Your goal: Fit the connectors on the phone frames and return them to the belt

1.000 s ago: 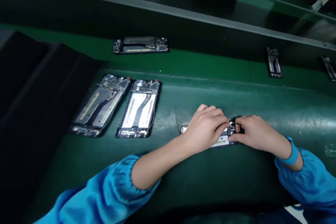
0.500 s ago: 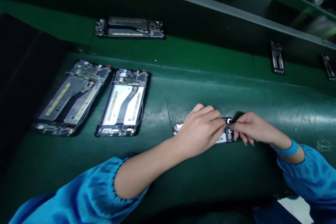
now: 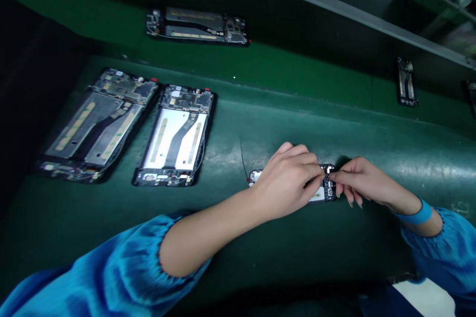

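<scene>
An opened phone body (image 3: 329,189) lies sideways on the green mat, its middle covered by my left hand (image 3: 292,178). The fingers of that hand are bent together at the phone's right end, and what they pinch is too small to name. My right hand (image 3: 355,178) touches the same end from the right, thumb and index finger pressed together on something hidden, the other fingers curled below. A thin dark wire (image 3: 242,156) sticks up beside the phone's left end.
Two opened phones (image 3: 178,133) (image 3: 98,124) lie side by side on the mat at the left. Another phone (image 3: 197,27) rests on the raised green ledge behind, and a smaller-looking one (image 3: 407,81) stands farther right. A grey rail (image 3: 316,0) crosses the back.
The camera view has shifted slightly, so the phones on the ledge appear farther right. Both hands stay at the phone's right end, with hardly any change in their grip.
</scene>
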The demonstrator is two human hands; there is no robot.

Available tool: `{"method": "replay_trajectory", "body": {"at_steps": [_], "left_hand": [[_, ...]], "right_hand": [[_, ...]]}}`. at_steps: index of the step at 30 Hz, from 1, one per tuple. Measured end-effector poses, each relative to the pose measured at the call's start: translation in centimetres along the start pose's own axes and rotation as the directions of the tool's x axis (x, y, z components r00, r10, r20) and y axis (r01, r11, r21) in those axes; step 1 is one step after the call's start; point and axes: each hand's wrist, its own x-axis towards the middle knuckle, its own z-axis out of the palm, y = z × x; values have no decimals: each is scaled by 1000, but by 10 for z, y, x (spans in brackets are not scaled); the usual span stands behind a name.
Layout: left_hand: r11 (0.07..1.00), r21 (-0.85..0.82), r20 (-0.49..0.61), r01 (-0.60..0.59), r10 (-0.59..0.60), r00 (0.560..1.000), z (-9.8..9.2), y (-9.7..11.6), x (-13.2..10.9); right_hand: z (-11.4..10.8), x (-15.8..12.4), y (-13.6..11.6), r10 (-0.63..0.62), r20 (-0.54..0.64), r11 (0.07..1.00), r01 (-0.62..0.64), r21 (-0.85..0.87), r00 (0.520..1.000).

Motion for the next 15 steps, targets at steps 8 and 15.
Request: {"method": "replay_trajectory", "body": {"at_steps": [8,15], "left_hand": [[999,-8,4,41,-41,999,-1,1,0],[996,-20,39,83,-82,996,-3,1,3]], "right_hand": [[2,2,-10,28,-27,999,-29,-35,999],[-1,1,-11,13,29,999,-12,-53,999]]}}
